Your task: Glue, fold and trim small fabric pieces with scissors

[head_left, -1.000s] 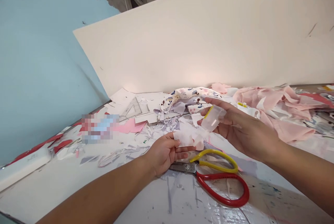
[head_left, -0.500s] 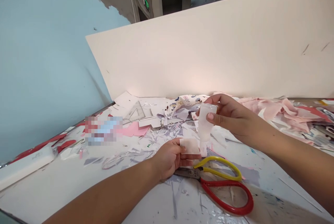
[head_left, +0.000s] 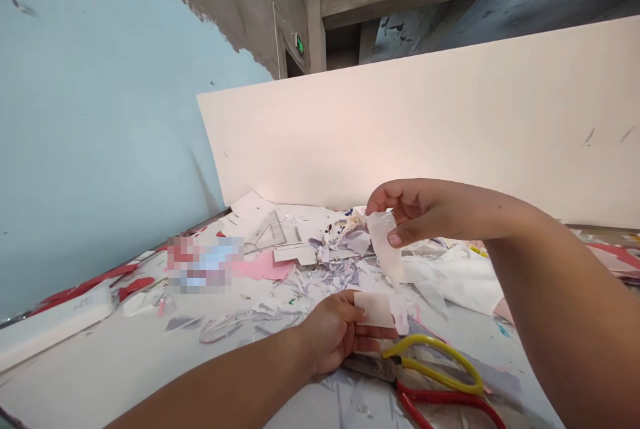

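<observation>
My left hand [head_left: 333,332] pinches a small pale rectangular piece of paper [head_left: 374,309] just above the table, thumb on top. My right hand [head_left: 425,209] is raised over it and grips a small translucent squeeze bottle [head_left: 384,248], nozzle pointing down toward the paper piece. The nozzle tip hangs a little above the paper's upper right corner. Scissors with one yellow and one red handle [head_left: 435,379] lie on the table directly beneath my left fingers.
Paper scraps litter the white table [head_left: 125,362]. A clear set square [head_left: 267,232] and pink paper [head_left: 263,266] lie behind. A tall cream board [head_left: 450,122] stands along the back. Pink and red scraps lie at far right, a white box [head_left: 55,319] at left.
The right hand has turned the bottle from lying in the palm to nozzle-down and raised it over the paper. The left hand stays on the paper. The view has tilted upward.
</observation>
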Action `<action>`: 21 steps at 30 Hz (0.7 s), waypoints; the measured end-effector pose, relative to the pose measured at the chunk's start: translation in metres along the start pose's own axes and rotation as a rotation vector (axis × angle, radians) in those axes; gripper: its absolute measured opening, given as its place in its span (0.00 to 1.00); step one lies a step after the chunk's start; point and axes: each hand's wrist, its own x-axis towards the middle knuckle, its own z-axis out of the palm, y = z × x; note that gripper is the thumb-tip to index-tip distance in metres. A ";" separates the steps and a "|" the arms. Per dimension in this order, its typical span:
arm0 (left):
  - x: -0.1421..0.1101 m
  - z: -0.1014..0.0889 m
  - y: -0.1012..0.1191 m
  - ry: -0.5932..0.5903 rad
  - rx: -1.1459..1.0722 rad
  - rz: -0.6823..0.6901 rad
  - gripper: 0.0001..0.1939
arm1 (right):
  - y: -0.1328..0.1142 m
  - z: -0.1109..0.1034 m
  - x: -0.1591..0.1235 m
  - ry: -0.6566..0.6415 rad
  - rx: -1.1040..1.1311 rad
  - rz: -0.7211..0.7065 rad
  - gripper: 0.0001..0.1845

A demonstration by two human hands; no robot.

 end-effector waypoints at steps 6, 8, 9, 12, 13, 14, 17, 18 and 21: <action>0.002 0.002 0.000 -0.008 -0.006 -0.001 0.14 | 0.008 0.005 -0.008 0.012 0.090 -0.045 0.14; 0.002 0.002 0.000 -0.005 -0.011 0.006 0.14 | 0.011 0.007 -0.011 -0.041 0.089 -0.042 0.14; 0.002 0.002 0.000 -0.004 -0.013 0.015 0.15 | 0.012 0.007 -0.012 -0.058 0.072 -0.039 0.14; 0.001 0.001 0.001 -0.016 -0.029 0.017 0.16 | 0.013 0.009 -0.014 -0.037 -0.032 -0.017 0.18; 0.000 0.000 0.002 -0.030 -0.036 0.025 0.16 | 0.013 0.009 -0.015 -0.027 -0.066 -0.008 0.20; -0.002 0.000 0.002 -0.045 -0.047 0.035 0.16 | 0.012 0.010 -0.014 -0.022 -0.094 -0.001 0.22; -0.005 0.001 0.004 -0.076 -0.101 0.052 0.19 | 0.011 0.015 -0.011 -0.023 -0.139 -0.013 0.21; -0.006 0.001 0.005 -0.081 -0.127 0.053 0.19 | 0.011 0.017 -0.009 -0.024 -0.148 -0.023 0.19; -0.008 0.002 0.007 -0.090 -0.216 0.049 0.18 | 0.012 0.023 -0.004 -0.016 -0.180 -0.040 0.16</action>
